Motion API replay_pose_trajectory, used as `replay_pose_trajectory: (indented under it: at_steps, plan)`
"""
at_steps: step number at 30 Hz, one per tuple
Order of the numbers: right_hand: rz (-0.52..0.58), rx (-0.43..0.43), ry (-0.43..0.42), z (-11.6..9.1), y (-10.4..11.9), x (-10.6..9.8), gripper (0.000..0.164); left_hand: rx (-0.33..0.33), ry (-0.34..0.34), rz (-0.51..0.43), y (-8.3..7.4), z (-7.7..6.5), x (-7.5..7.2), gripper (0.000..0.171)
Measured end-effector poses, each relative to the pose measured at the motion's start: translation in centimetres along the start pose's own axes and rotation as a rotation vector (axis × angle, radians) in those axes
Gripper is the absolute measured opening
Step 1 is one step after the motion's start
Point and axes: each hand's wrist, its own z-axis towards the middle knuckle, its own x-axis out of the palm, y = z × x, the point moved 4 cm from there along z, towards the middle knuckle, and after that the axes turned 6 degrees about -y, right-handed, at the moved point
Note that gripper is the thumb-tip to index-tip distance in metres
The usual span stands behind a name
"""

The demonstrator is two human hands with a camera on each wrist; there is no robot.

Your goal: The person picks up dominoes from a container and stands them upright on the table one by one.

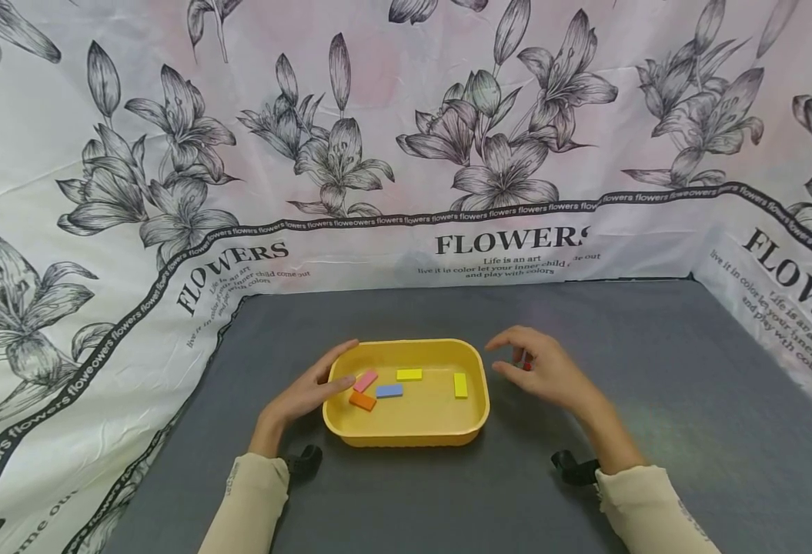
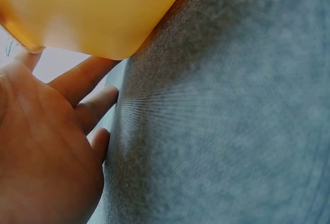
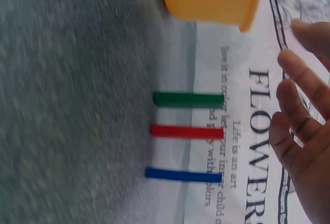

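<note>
Two cream sleeves (image 1: pixel 245 500) enter at the lower edge of the head view, nearest to you, and at your wrists there are black bands (image 1: pixel 305 464). Under everything is the dark grey bench (image 1: pixel 419 508).

A little farther, left of the frame's centre, your left hand (image 1: pixel 309 392) holds the yellow container (image 1: pixel 419 419) at its left end: the thumb passes over the rim, the other fingers lie outside along the wall. I judge that you hold it so in order that it does not slide. Inside it, in the lower centre of the frame, lie an orange block (image 1: pixel 362 401), a blue block (image 1: pixel 389 391), a pink block (image 1: pixel 365 381), one yellow block (image 1: pixel 409 375) near the far wall and another yellow block (image 1: pixel 460 385) toward the right wall. The pink one is just beside your thumb tip; whether they touch, I cannot tell.

Your right hand (image 1: pixel 540 365) is right of the container and apart from it, the fingers loosely bent and well separated from the thumb, gripping nothing. In the middle of the right wrist view, a green bar (image 3: pixel 188 100), a red bar (image 3: pixel 187 132) and a blue bar (image 3: pixel 183 174) stand upright in one row, left of your fingers and not touching them. The gaps probably let one be taken without knocking its neighbour.

Farthest, across the upper half, hangs a white flowered cloth (image 1: pixel 378 261).
</note>
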Motion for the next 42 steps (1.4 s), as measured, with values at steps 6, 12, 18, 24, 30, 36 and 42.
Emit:
replay_pose_trajectory:
  at_steps: [6, 12, 18, 24, 30, 36, 42]
  plan:
    - [-0.008, -0.026, -0.009, 0.5, 0.7, 1.0, 0.027, 0.034, 0.002, -0.004, -0.1, -0.1, -0.1, 0.069]
    - [-0.055, -0.017, 0.038, 1.3, 1.6, 1.9, 0.025, 0.016, -0.004, 0.004, -0.2, 0.1, -0.1, 0.069]
    - [-0.177, -0.079, 0.155, 2.8, 2.5, 3.8, 0.024, 0.020, -0.003, 0.003, -0.2, 0.1, 0.0, 0.070]
    - [-0.390, -0.077, 0.335, 3.7, 3.0, 5.9, 0.029, 0.043, 0.004, 0.004, -0.2, 0.0, 0.0, 0.069]
    - [-0.528, -0.024, 0.443, 4.0, 3.7, 6.8, 0.029, 0.041, 0.009, -0.003, -0.2, 0.0, 0.0, 0.069]
    - [-0.566, -0.028, 0.478, 4.2, 3.9, 7.3, 0.025, 0.019, 0.001, -0.007, -0.2, -0.1, -0.1, 0.069]
    - [-0.615, -0.062, 0.530, 4.4, 3.8, 8.1, 0.021, 0.007, 0.001, 0.004, 0.0, -0.1, 0.0, 0.069]
